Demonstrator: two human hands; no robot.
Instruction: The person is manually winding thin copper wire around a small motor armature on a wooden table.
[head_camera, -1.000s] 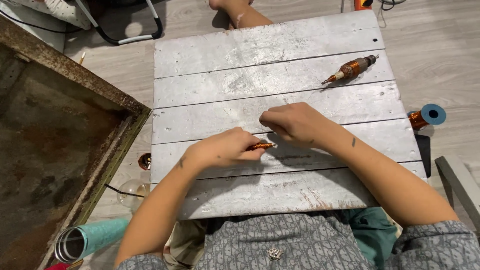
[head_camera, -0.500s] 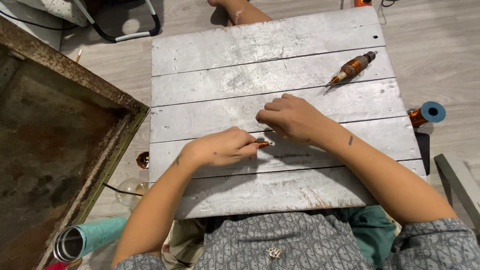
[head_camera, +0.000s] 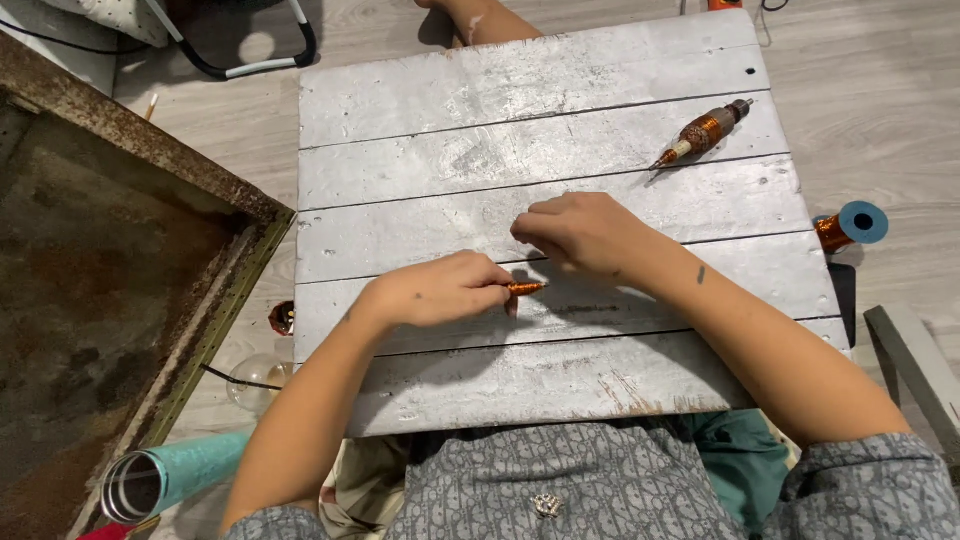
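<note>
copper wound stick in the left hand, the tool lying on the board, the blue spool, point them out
copper wound stick (head_camera: 526, 288), head view, on its exposed tip
tool (head_camera: 703, 132), head view, on its copper-wrapped body
blue spool (head_camera: 862, 222), head view, on its blue end

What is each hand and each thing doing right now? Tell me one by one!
Left hand: shut on the coil.
Coil: copper-coloured, lying level just over the board.
Right hand: fingers curled, resting on the board beside the coil.
Board: flat, grey, scuffed.
Tool: lying on the board, untouched.
Spool: on its side on the floor.
Roll: lying on the floor.
</note>
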